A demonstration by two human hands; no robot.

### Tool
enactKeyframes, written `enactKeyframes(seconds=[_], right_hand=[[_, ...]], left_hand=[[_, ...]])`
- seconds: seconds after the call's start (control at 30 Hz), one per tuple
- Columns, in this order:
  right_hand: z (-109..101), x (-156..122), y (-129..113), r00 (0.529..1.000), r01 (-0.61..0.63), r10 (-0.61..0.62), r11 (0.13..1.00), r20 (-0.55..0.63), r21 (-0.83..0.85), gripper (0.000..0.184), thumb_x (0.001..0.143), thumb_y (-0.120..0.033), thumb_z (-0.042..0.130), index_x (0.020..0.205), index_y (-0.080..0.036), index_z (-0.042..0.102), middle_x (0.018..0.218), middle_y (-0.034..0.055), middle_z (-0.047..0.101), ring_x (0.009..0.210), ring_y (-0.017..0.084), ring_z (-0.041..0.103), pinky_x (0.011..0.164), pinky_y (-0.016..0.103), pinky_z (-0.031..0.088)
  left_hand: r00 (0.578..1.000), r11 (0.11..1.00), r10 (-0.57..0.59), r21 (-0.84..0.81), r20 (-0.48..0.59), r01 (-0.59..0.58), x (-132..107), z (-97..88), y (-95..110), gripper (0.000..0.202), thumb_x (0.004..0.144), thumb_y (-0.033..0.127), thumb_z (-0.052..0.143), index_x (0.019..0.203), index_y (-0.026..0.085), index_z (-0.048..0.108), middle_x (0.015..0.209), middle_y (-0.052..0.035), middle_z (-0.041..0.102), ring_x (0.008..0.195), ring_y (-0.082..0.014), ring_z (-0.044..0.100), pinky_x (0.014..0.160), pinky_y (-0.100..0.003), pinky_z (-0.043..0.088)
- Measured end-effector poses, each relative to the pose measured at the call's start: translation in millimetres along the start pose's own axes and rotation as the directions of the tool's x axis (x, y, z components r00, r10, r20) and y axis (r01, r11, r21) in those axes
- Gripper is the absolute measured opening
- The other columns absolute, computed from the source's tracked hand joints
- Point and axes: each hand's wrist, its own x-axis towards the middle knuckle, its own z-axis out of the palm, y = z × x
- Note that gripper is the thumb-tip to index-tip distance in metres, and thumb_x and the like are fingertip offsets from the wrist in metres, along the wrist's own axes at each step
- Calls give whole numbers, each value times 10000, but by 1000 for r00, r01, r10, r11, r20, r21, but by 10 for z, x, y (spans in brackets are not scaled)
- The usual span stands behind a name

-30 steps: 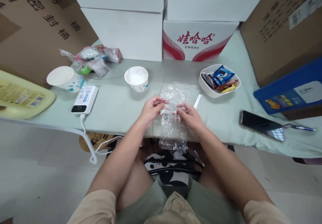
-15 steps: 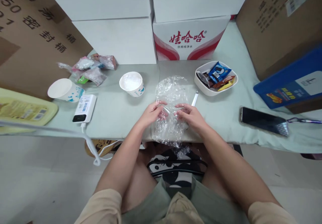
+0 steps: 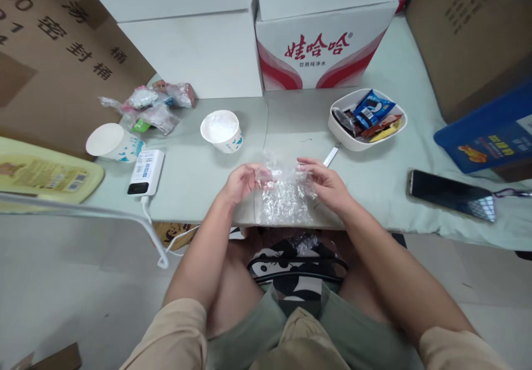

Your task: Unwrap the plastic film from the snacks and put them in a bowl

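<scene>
A crumpled clear plastic bag (image 3: 286,199) lies at the near edge of the pale green table (image 3: 199,176). My left hand (image 3: 243,181) pinches its upper left corner and my right hand (image 3: 326,184) grips its upper right side, both with fingers curled on the film. The bag's top is folded down toward me. A white paper cup (image 3: 222,130) with white contents stands just beyond my left hand. A white dish of wrapped snacks (image 3: 366,121) sits beyond my right hand, with a white pen-like stick (image 3: 331,155) beside it.
A white power bank (image 3: 146,171) with its cable, a tipped paper cup (image 3: 113,142) and filled small bags (image 3: 152,104) lie at the left. A phone (image 3: 451,195) rests at the right. White and brown cartons (image 3: 324,49) wall the table's back. My knees are under the table edge.
The bag lay spread flat and tall; its upper part has been folded down toward me, and both hands have shifted up to its new top edge.
</scene>
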Motion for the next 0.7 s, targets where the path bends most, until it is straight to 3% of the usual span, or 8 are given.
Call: enactKeyframes(seconds=[0.13,0.2,0.3,0.4,0.47,0.57,0.63,0.7], right_hand=[[-29,-101,-58,964,146,-183,970,-192,-194,364,798,-132,535,1105,-283,662,1319,64,670,1307,261,588,1154,522,404],[-7,-134,-72,953,175,-233,945,-192,-277,326,827,-175,556,1127,-278,630,1303,76,675,1306,275,587,1173,531,385],[41,-126,-43,972,100,-156,952,-178,-291,537,796,-343,705,1300,-283,530,1459,114,569,1405,318,496,1183,543,377],[80,-91,-19,992,-36,33,999,-122,-28,881,682,-439,823,1436,-293,391,1510,143,520,1395,322,511,1130,517,449],[106,-78,-46,989,-148,149,979,5,138,784,666,-442,839,1345,-277,483,1346,130,649,1233,300,636,1039,485,522],[155,-72,-127,962,-267,248,942,114,202,369,718,-450,794,950,-230,610,970,72,746,888,232,720,817,407,584],[184,-63,-167,960,-279,276,933,47,227,327,735,-467,766,812,-228,556,822,34,723,754,190,699,688,341,565],[194,-51,-177,950,-282,307,917,-49,282,360,728,-490,759,839,-242,522,770,2,710,708,171,686,633,302,542]], left_hand=[[991,897,110,438,-76,-66,50,10,-17,228,733,344,606,788,145,703,777,-36,694,670,-135,589,634,-262,464],[987,829,153,550,-45,-103,32,55,-37,267,693,252,661,945,166,673,792,4,681,609,-95,536,598,-234,420],[984,863,176,476,30,-169,-26,125,-61,520,675,203,706,1173,210,558,870,11,704,603,-78,563,592,-213,431],[978,926,181,319,102,-204,-98,148,-59,677,683,235,775,1293,234,481,855,2,720,629,-98,632,614,-220,476],[977,949,190,237,95,-208,-130,136,-49,772,669,265,828,1351,250,467,830,8,725,618,-105,644,617,-229,490],[987,984,158,77,41,-161,-118,123,-45,858,616,343,887,1379,250,505,903,-23,748,683,-136,686,686,-265,526],[997,998,55,-2,49,-55,-78,144,-58,791,596,391,897,1299,207,586,955,-62,756,748,-171,711,726,-291,538],[998,999,-40,12,39,39,-31,190,-74,601,601,376,889,1115,157,670,917,-74,754,737,-167,698,692,-275,524]])
